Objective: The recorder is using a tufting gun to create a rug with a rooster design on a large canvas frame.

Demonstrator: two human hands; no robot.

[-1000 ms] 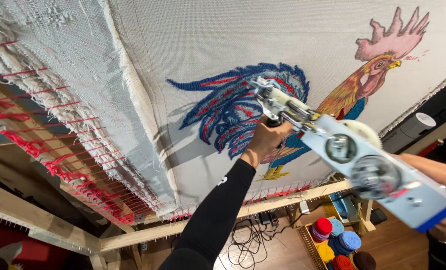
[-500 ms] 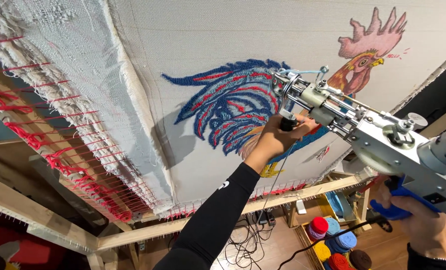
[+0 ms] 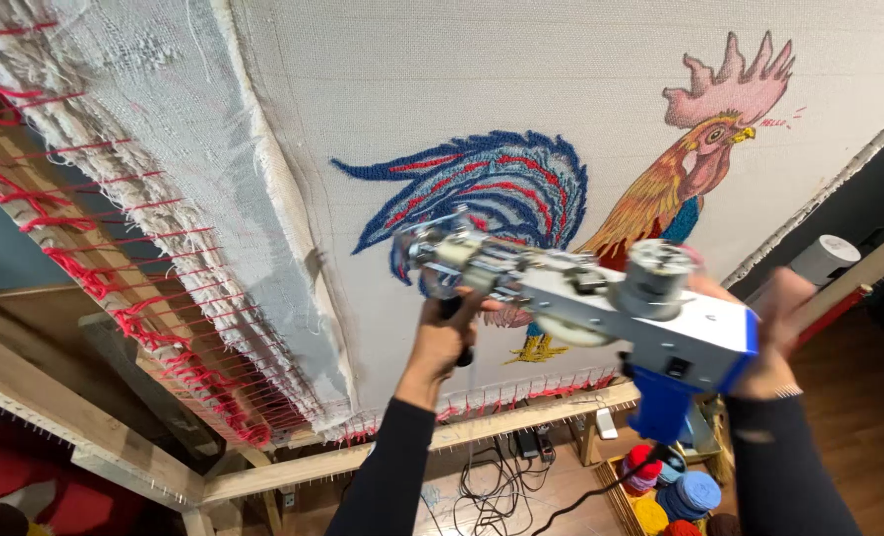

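Currently the tufting gun (image 3: 601, 308) is held up in front of the stretched backing cloth (image 3: 482, 79), its needle end close to the blue tail of the rooster design (image 3: 581, 208); whether the needle touches the cloth cannot be told. The left hand (image 3: 447, 337) has its grip closed around the front handle beneath the gun's nose. The right hand (image 3: 769, 333) sits behind the blue rear body (image 3: 690, 347), partly hidden and blurred; its grip cannot be told.

Hazards, as judged from this position:
- A tilted gun would cause uneven pile or tear the cloth.
- The power cable (image 3: 601, 491) hangs from the blue handle toward the floor; a snag would pull the gun off line.
- Loose cables (image 3: 487, 486) lie on the floor below the wooden frame's (image 3: 442, 437) bottom rail, beside the yarn cones (image 3: 675, 496); a foot could catch there.
- Red lacing (image 3: 115, 288) tensions the cloth at the frame's left edge; slack there would let the cloth give under pressure.
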